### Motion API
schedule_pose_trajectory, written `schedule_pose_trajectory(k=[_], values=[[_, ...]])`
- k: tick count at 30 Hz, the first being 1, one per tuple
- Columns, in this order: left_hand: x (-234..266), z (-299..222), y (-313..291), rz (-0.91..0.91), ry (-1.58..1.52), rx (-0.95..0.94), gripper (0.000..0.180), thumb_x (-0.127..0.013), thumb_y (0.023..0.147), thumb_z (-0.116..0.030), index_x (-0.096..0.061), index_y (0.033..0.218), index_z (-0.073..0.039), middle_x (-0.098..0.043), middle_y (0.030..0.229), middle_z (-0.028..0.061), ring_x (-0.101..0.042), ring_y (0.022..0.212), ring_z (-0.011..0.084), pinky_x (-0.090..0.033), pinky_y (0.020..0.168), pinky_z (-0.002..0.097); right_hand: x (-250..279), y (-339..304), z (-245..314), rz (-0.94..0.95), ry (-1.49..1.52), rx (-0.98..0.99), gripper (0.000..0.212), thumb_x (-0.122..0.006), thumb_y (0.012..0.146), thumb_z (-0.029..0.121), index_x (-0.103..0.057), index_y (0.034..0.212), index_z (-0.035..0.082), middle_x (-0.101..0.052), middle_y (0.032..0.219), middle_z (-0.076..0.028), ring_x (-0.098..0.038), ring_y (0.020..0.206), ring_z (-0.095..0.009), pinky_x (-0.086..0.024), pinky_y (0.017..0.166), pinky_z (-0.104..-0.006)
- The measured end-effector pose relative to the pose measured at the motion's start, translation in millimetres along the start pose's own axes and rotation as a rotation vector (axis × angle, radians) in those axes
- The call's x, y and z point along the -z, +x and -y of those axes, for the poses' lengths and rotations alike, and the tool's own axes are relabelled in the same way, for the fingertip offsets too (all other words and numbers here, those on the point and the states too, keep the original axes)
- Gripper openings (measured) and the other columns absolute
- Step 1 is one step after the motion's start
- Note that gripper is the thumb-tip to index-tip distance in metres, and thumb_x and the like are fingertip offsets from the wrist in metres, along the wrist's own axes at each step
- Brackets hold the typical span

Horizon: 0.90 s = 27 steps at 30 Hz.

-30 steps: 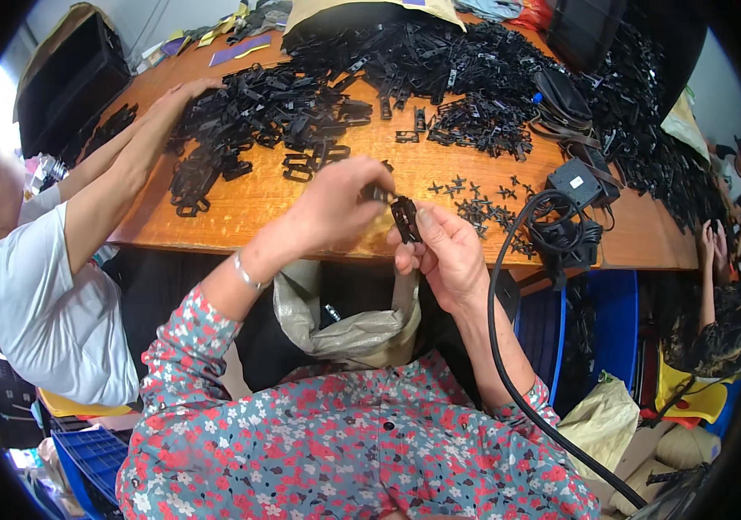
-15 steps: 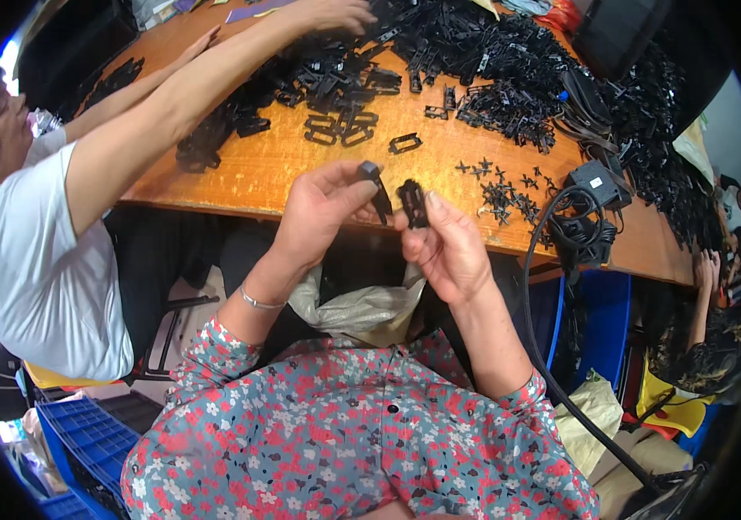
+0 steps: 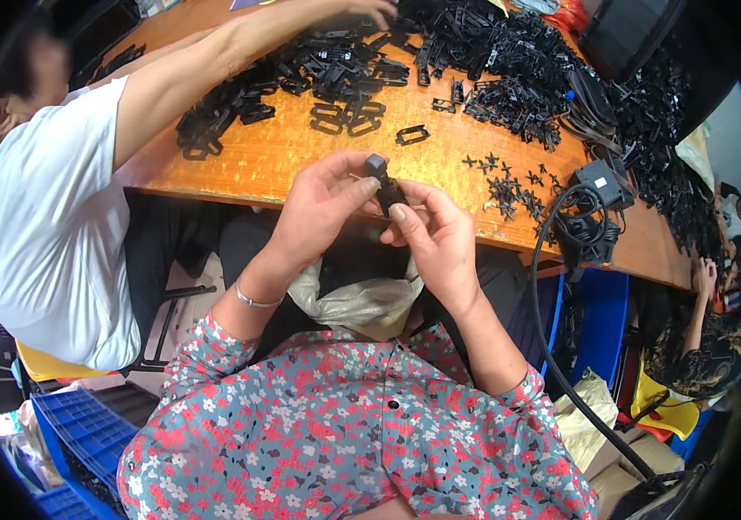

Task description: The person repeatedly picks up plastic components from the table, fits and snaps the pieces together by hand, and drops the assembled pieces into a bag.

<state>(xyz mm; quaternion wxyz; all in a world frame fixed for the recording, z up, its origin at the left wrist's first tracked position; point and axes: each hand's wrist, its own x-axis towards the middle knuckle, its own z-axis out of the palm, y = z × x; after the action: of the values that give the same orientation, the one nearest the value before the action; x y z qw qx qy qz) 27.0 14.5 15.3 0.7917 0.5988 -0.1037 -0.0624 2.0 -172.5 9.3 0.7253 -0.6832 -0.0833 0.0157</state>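
Square-headed black plastic piece (image 3: 376,165), by wooden table (image 3: 258,165): your left hand (image 3: 318,208), right hand (image 3: 441,243) pinching it; likely light, stiff; grip sides

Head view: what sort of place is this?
Probably a small assembly workshop: heaps of small black parts on a wooden table, a co-worker reaching across it, and blue crates around.

Soft light leaves a pale sheen toward the tabletop's (image 3: 450,178) near edge. Fisheye distortion bows that edge, with black vignetting beyond the side corners.
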Motion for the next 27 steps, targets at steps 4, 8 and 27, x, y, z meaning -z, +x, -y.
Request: schedule_pose_trajectory(k=[4,8,27], values=[[-2.2,7.6,-5.4,0.012,-0.006,0.0,0.036,-0.061,0.105,-0.009,-0.057,0.139,0.003,-0.069,0.114,0.0064,-0.069,0.098,0.0115,-0.057,0.088,0.0269,-0.7,2.8,-4.5,-0.011,-0.192,0.079,0.026,-0.07,0.098,0.002,-0.063,0.121,-0.005,-0.075,0.09,-0.011,-0.074,0.073,-0.013,-0.058,0.064,-0.0275],[-18.0,9.6,-11.9,-0.007,0.002,-0.093,0.047,-0.067,0.099,0.0,-0.053,0.143,0.003,-0.065,0.121,0.0078,-0.067,0.105,0.0119,-0.057,0.09,0.0275,1.0,5.3,-10.9,-0.052,-0.384,0.155,0.023,-0.073,0.093,-0.001,-0.062,0.113,-0.003,-0.074,0.086,-0.017,-0.075,0.067,-0.02,-0.057,0.062,-0.0318],[-14.2,21.2,-6.5,-0.072,0.377,-0.168,0.035,-0.056,0.106,-0.009,-0.055,0.14,-0.002,-0.063,0.104,0.003,-0.06,0.095,0.0078,-0.052,0.079,0.0265,-4.6,4.7,-20.4,-0.131,-0.614,0.332,0.033,-0.082,0.084,0.005,-0.059,0.107,-0.001,-0.064,0.096,-0.018,-0.064,0.077,-0.032,-0.052,0.069,-0.0394]])
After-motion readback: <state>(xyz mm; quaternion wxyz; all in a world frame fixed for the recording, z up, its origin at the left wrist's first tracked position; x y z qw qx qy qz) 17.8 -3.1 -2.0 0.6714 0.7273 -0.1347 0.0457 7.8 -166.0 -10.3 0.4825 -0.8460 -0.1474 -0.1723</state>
